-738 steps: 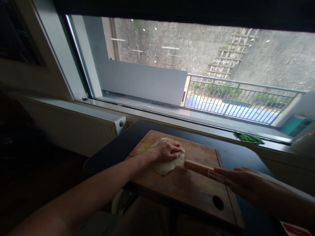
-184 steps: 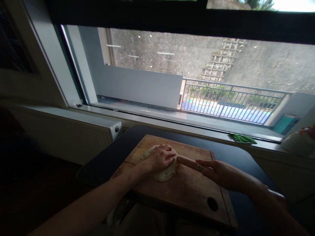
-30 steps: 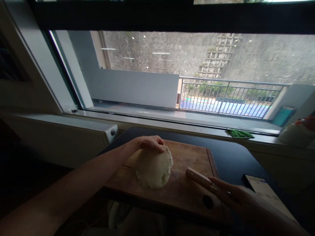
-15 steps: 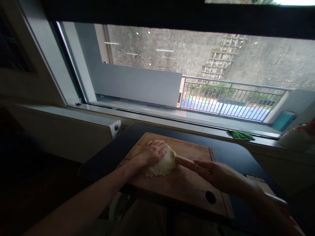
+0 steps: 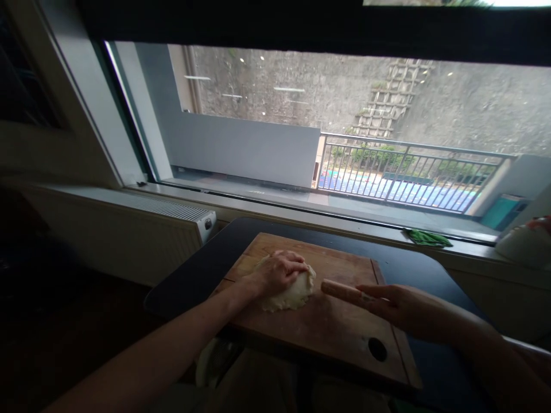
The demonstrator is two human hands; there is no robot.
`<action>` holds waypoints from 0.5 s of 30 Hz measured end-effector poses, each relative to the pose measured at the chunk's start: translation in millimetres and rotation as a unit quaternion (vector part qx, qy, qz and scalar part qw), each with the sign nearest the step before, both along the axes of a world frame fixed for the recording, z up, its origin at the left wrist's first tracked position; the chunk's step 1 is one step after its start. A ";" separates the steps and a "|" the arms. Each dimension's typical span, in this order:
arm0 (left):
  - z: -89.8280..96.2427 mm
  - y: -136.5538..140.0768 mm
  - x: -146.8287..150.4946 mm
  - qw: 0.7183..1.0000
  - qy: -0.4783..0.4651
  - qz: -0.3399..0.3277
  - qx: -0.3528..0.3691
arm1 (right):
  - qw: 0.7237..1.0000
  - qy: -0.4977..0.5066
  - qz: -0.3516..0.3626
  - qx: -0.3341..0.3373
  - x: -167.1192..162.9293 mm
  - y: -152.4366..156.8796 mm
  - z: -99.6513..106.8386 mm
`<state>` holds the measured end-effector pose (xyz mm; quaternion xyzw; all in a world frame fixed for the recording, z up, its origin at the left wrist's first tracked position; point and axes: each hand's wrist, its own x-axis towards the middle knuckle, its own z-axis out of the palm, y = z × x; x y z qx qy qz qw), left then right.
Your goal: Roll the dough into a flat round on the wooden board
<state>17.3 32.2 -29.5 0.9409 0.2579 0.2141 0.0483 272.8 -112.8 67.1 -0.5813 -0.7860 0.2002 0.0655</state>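
Two hands on the job here, one for the dough and one for the rolling pin. The dough (image 5: 286, 299) is on the wooden board (image 5: 336, 338), off toward the board's left edge and a bit closer to the far edge than the near one. The board itself sits on the black tabletop (image 5: 189, 281), pretty much along its near edge.

Left hand (image 5: 282, 269) is laid over the top of the dough, fingers bent toward its far rim. Can't tell if they're pinching that rim or just resting on it. Right hand (image 5: 400, 307) has its fingers wrapped around one end of the rolling pin (image 5: 342, 291), coming in over the board's right edge. The pin's free tip is just beside the dough with a small gap, so no contact right now. Whether it's lying on the wood or slightly lifted, no idea.

Progress-wise, I'd call it partway: the dough is already a flat, roundish sheet, but the rim looks ragged and it covers only part of the board. My guess is the edges could use more rolling. Thickness is impossible to judge from here, and the hand hides a good chunk of the sheet.
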 end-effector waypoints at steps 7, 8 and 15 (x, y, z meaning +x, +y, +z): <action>-1.2 -2.3 4.0 0.999 -0.039 0.034 -0.006 | 0.999 0.039 -0.009 0.011 2.0 22.7 -10.5; -0.5 -3.1 4.1 0.999 -0.040 0.031 -0.009 | 0.999 0.039 -0.010 -0.004 2.5 22.9 -10.8; 1.1 -4.3 4.6 0.999 -0.038 0.031 -0.009 | 0.999 0.030 -0.005 0.021 -2.5 14.3 -12.1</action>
